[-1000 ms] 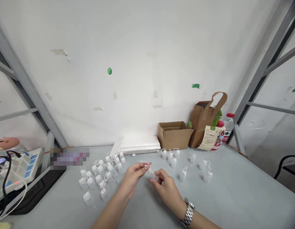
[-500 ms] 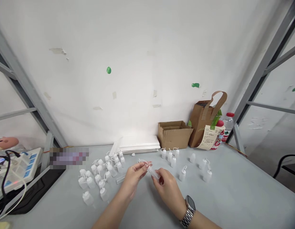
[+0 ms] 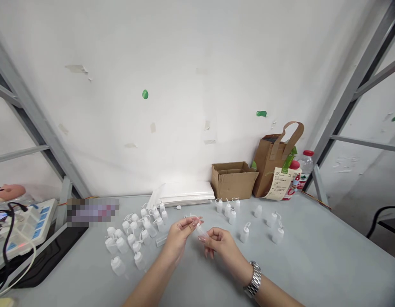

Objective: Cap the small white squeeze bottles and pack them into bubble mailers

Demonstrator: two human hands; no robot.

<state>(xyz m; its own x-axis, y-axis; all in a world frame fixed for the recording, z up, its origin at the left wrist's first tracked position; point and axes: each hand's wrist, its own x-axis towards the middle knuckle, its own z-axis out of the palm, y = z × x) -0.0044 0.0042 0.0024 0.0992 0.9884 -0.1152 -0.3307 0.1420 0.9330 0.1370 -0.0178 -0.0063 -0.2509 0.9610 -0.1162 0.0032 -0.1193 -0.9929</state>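
Observation:
Between my two hands is a small translucent squeeze bottle, tilted above the grey table. My left hand pinches it at its white cap end, with part of the cap hidden by the fingers. Thumb and fingers of my right hand close round the body of the same bottle. To the left stands a cluster of several similar bottles with white caps and looped straps. More capped bottles stand spread out on the right. A clear tube-like piece lies beside my left forearm.
At the back are a stack of white sheets, an open cardboard box, a brown paper bag and drink bottles. On the left lie a black tray-like panel, a power strip and cables.
My right hand has turned at the wrist, and its fingers have shifted along the bottle's body. The bottle has moved slightly left; my left hand stays nearly in place.

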